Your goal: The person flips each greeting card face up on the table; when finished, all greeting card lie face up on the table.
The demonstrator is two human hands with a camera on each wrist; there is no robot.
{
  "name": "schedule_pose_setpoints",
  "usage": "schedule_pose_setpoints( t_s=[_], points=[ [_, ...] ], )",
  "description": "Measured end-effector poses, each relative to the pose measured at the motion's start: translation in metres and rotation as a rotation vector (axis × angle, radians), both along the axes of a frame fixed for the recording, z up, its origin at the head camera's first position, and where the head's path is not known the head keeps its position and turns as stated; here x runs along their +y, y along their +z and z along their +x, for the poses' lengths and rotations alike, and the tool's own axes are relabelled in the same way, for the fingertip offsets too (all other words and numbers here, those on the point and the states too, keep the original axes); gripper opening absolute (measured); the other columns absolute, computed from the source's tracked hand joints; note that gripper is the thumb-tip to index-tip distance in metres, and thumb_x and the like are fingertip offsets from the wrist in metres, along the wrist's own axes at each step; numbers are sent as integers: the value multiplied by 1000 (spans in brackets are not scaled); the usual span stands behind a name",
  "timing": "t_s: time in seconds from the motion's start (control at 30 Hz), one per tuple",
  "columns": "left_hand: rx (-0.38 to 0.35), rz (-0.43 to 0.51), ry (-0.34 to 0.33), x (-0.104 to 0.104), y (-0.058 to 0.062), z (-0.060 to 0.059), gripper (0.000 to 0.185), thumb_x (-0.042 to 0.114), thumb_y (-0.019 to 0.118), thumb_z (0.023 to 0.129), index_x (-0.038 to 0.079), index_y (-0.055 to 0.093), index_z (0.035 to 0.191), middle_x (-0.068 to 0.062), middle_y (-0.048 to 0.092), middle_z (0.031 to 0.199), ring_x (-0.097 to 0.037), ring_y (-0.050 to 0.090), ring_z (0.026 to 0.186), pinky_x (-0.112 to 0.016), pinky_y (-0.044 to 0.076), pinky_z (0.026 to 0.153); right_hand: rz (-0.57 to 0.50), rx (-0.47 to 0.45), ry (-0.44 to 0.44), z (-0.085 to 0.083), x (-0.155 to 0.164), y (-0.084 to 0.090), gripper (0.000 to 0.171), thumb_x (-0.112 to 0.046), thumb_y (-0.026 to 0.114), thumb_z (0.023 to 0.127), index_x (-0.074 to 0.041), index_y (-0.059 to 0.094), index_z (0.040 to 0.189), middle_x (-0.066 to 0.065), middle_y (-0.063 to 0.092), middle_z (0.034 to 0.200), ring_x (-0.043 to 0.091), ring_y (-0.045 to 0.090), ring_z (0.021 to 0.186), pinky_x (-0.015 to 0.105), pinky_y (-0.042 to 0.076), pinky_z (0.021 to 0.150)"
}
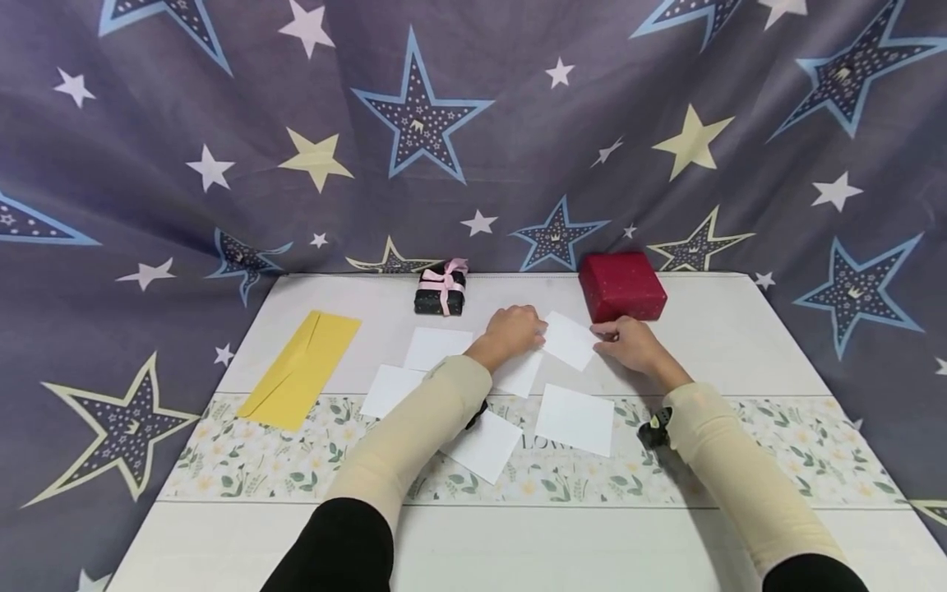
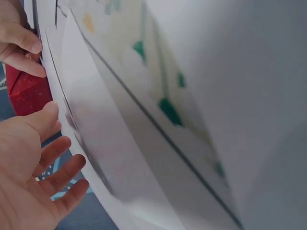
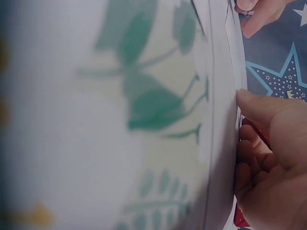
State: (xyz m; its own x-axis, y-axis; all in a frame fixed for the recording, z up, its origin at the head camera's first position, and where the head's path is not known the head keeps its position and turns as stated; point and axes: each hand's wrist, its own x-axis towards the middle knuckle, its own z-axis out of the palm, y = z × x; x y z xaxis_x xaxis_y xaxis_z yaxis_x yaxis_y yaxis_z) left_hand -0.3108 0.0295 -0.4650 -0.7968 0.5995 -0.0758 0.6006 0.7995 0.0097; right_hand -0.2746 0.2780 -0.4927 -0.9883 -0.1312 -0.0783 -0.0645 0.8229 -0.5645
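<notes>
A square white card (image 1: 568,339) lies between my two hands, near the back of the table. My left hand (image 1: 515,333) pinches its left edge with thumb and fingertips, the other fingers spread loosely in the left wrist view. At its right corner, my right hand (image 1: 632,341) holds the card between thumb and bent fingers, though the exact contact is hard to see. Other cards lie around: one (image 1: 519,375) just under the left hand, one (image 1: 574,420) nearer me, one (image 1: 484,444) by the left forearm, and two farther left, partly covered by that arm.
A red box (image 1: 624,286) stands just behind my right hand. At the back, a small black gift box (image 1: 440,293) wears a pink ribbon bow. A yellow envelope (image 1: 302,370) lies at the left. The tablecloth (image 1: 577,543) has a floral band; a starry curtain (image 1: 518,148) hangs behind.
</notes>
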Motion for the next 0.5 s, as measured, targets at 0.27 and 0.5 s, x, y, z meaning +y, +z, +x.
schedule_pose_setpoints(
  t_s=[0.27, 0.5],
  points=[
    [-8, -132, 12, 12, -3, 1, 30, 44, 64, 99, 29, 73, 122, 2, 66, 132, -22, 63, 119, -41, 54, 99, -3, -7, -17, -1, -2, -2, 40, -15, 73, 92, -8, 70, 131, 14, 67, 111, 26, 56, 100, 39, 48, 86],
    [-51, -34, 93, 11, -4, 0, 38, 43, 68, 96, 34, 69, 132, 7, 65, 137, -19, 61, 124, -39, 52, 102, -37, -34, -47, -4, -1, -1, 39, -15, 73, 92, -9, 70, 130, 16, 65, 116, 28, 56, 103, 40, 48, 90]
  ],
)
